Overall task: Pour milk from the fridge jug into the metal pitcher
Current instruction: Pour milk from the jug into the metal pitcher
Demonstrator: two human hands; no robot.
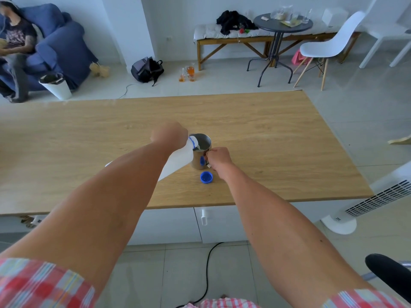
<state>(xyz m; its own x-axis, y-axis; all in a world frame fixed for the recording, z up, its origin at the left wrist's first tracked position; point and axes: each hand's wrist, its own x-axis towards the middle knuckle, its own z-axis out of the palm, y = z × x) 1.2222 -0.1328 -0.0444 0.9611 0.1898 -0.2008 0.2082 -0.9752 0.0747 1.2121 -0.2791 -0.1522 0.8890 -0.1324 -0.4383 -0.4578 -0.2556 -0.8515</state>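
Observation:
A white plastic milk jug with a blue neck ring is tipped to the right, its mouth over the rim of the metal pitcher. Milk runs from the mouth into the pitcher. My left hand grips the jug near its top. The pitcher stands upright on the wooden table, and my right hand holds its handle on the right side. The jug's blue cap lies on the table just in front of the pitcher.
A white tower fan stands off the table's right front corner. Beyond the table are a person in a blue armchair, a white bin, a backpack, a bench, a round table and a white chair.

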